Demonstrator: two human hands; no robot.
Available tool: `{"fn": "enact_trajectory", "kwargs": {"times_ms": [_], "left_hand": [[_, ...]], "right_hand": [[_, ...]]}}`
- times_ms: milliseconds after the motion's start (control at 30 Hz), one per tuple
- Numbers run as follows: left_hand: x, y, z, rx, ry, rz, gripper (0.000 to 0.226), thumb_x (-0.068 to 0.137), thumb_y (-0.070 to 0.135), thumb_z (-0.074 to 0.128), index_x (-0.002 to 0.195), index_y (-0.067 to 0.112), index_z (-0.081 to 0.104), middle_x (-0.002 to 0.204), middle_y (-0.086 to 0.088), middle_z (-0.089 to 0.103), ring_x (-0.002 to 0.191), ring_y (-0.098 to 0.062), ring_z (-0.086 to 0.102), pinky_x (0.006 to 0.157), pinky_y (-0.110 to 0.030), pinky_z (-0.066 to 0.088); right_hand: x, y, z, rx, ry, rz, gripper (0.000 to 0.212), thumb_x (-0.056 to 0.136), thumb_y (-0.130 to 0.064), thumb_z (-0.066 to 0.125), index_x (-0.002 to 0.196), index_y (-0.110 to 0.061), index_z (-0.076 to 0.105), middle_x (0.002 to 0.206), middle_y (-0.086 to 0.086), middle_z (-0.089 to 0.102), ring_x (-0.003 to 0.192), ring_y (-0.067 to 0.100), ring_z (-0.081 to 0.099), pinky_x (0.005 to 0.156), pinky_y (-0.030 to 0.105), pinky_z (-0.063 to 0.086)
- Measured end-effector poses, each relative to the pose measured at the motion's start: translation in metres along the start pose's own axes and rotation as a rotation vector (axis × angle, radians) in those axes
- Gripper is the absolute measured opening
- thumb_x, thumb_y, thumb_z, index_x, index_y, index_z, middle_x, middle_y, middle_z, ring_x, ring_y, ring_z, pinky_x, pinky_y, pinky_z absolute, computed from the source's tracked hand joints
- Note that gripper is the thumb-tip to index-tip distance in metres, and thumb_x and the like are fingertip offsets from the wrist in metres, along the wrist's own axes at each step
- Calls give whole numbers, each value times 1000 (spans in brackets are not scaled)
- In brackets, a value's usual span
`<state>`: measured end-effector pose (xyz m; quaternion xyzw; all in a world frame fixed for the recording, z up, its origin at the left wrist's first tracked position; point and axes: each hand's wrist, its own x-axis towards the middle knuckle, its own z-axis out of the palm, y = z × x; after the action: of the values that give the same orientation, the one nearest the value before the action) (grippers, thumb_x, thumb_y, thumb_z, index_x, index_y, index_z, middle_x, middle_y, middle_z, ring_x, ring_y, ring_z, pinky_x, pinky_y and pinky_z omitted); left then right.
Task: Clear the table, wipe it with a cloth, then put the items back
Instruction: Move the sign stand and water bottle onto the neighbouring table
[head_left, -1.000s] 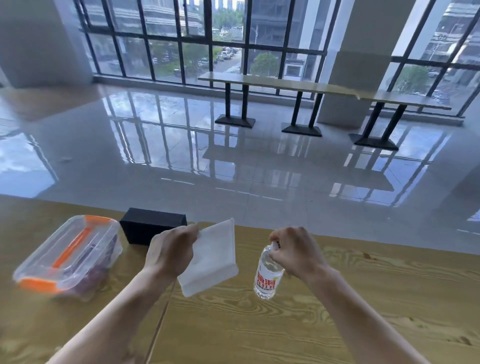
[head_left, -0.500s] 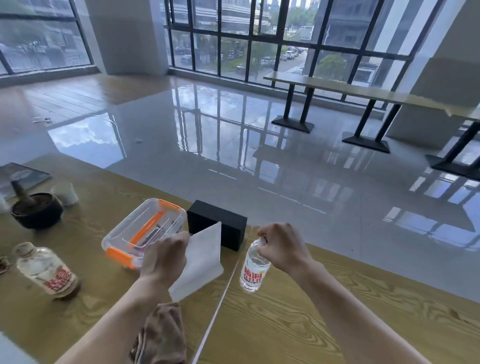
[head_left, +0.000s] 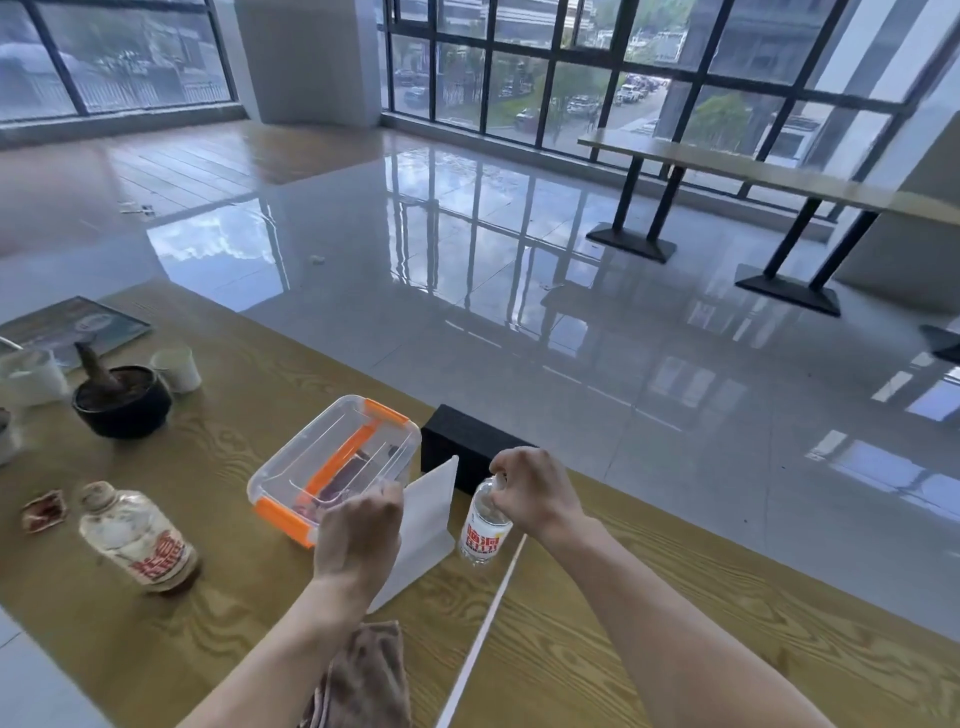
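My left hand (head_left: 358, 535) grips a flat white packet (head_left: 423, 535) by its edge and holds it tilted above the wooden table (head_left: 649, 639). My right hand (head_left: 535, 493) is closed around the neck of a small clear water bottle (head_left: 480, 530) with a red and white label, held just above the table beside the packet. A brown cloth (head_left: 369, 675) lies crumpled on the table under my left forearm. Behind my hands sit a clear box with orange clips (head_left: 332, 462) and a black box (head_left: 462, 452).
To the left stand a second labelled bottle (head_left: 135, 535), a small red wrapper (head_left: 44, 512), a dark mortar with pestle (head_left: 122, 400), a white cup (head_left: 176, 369), a white container (head_left: 31, 376) and a booklet (head_left: 78, 327). A pale seam (head_left: 483, 629) crosses the table.
The view has swung left, bringing the left end of the table and the cloth into sight. Both hands keep the packet and the bottle and have shifted left along the table.
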<state>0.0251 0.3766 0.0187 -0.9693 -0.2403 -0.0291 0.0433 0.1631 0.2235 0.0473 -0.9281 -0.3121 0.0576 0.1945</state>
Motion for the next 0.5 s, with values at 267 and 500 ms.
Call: {"fn": "enact_trajectory", "kwargs": {"times_ms": [267, 500], "left_hand": [[4, -2, 8, -75, -23, 0, 15, 78, -5, 61, 84, 8, 67, 68, -9, 70, 55, -30, 68, 49, -38, 57], [-1, -3, 8, -193, 45, 18, 31, 74, 16, 77, 104, 10, 69, 81, -6, 71, 64, -26, 69, 54, -37, 57]], "right_hand": [[13, -6, 8, 5, -27, -16, 35, 80, 0, 58, 109, -13, 72, 105, 5, 71, 100, 26, 63, 83, 34, 53], [10, -4, 12, 10, -19, -38, 31, 87, -3, 56, 113, -13, 71, 108, 8, 64, 103, 27, 57, 86, 39, 52]]}}
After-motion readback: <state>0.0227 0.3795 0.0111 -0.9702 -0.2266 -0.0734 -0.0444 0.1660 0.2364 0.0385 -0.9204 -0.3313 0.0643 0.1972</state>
